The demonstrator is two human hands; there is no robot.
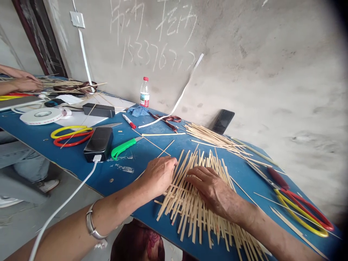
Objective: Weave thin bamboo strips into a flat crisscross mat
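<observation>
A loose mat of woven bamboo strips lies on the blue table before me, its long strips fanned out and crossed by thin ones. My left hand is closed at the mat's left edge, with thumb and fingertips pinched at an outer bamboo strip; the exact hold is partly hidden by the fingers. Flat across the middle of the mat rests my right hand, fingers stretched out and touching the strips. Beyond the mat is a pile of loose bamboo strips.
Scissors with red and yellow handles lie at right, another pair at left. Near the latter are a black power bank, a green-handled knife and a marker. A phone leans on the wall. Another person's hands work far left.
</observation>
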